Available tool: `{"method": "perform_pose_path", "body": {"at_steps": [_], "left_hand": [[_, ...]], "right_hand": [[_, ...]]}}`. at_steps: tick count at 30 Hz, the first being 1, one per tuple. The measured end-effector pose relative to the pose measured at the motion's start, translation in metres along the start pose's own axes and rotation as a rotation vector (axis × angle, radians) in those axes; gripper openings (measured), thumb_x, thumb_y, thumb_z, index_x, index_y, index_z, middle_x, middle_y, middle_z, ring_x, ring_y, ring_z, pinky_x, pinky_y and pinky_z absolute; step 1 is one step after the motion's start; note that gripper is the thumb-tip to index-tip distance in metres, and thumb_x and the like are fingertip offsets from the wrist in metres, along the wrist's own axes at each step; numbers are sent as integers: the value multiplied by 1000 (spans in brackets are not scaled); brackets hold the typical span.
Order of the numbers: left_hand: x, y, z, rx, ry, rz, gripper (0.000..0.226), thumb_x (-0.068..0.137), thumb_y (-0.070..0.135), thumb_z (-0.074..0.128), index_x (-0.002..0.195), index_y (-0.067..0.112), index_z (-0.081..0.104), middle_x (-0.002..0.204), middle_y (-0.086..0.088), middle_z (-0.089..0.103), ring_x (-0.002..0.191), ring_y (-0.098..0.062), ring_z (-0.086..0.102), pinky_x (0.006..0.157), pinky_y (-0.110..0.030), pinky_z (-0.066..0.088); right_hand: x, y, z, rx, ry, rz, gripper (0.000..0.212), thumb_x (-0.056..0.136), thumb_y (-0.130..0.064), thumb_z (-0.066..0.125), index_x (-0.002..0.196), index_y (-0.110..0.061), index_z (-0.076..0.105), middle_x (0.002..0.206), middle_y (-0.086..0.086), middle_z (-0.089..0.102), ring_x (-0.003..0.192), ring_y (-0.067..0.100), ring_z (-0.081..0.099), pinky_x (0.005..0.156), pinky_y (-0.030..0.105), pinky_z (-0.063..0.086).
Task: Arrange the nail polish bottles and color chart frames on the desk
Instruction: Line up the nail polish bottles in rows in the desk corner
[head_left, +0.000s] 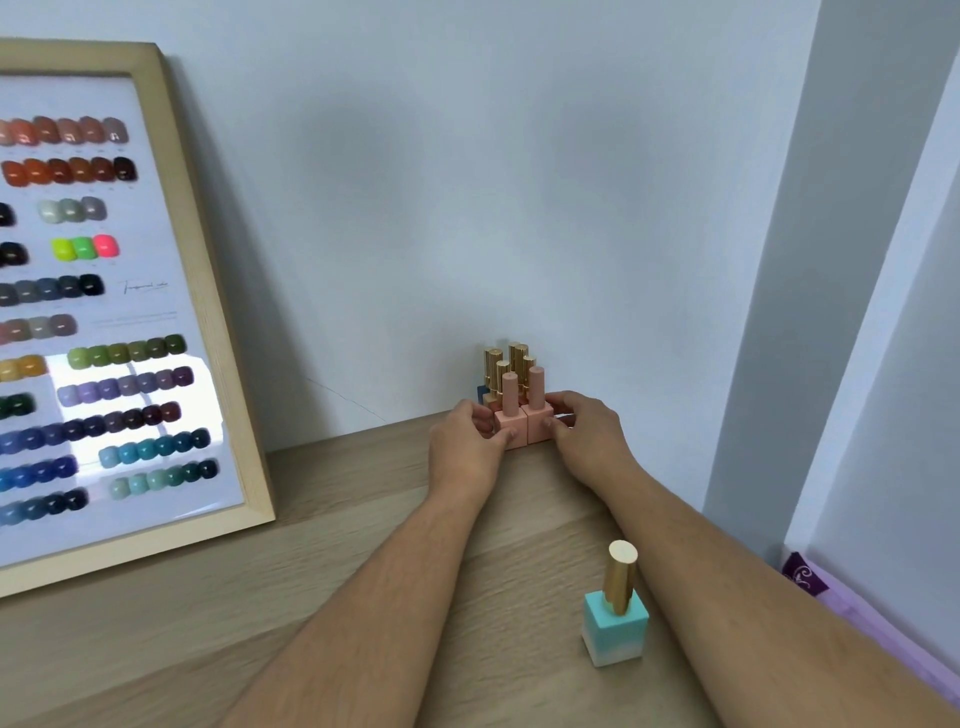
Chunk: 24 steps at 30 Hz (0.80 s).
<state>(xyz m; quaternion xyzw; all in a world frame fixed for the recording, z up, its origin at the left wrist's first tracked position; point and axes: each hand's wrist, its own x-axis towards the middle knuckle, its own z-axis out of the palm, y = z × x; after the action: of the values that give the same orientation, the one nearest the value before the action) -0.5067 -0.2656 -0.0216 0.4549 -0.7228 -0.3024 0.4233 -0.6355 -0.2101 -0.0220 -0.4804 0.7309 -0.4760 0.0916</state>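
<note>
Two pink nail polish bottles with pink caps stand side by side at the far edge of the desk, against the wall. My left hand (467, 441) grips the left pink bottle (509, 415); my right hand (582, 431) grips the right pink bottle (537, 410). Behind them stands a tight cluster of gold-capped bottles (506, 364), partly hidden. A turquoise bottle with a gold cap (615, 621) stands alone near my right forearm. A wooden color chart frame (208, 291) with rows of nail swatches leans against the wall at left.
The wooden desk (363, 561) runs from the frame to a grey wall corner on the right. A purple fabric item (810, 577) lies past the desk's right edge.
</note>
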Motion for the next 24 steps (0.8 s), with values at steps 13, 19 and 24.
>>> {"method": "perform_pose_path", "body": {"at_steps": [13, 19, 24], "left_hand": [[13, -2, 5, -11, 36, -43, 23, 73, 21, 77, 83, 19, 57, 81, 4, 62, 79, -12, 60, 72, -25, 48], [18, -4, 7, -1, 45, -37, 23, 72, 22, 77, 82, 18, 57, 81, 3, 62, 80, -14, 60, 73, -26, 48], [11, -4, 2, -45, 34, -54, 25, 73, 26, 77, 87, 18, 58, 83, 5, 62, 79, -11, 60, 71, -24, 49]], "right_hand": [[12, -1, 5, -36, -2, -13, 32, 89, -9, 55, 120, -13, 61, 120, 9, 64, 108, 21, 58, 90, 20, 36], [16, 0, 7, -21, -6, -5, 32, 89, -9, 54, 121, -12, 61, 121, 10, 63, 108, 21, 59, 92, 22, 38], [6, -2, 2, 45, 58, 9, 34, 91, -11, 53, 125, -12, 56, 124, 6, 62, 108, 15, 58, 91, 17, 37]]}}
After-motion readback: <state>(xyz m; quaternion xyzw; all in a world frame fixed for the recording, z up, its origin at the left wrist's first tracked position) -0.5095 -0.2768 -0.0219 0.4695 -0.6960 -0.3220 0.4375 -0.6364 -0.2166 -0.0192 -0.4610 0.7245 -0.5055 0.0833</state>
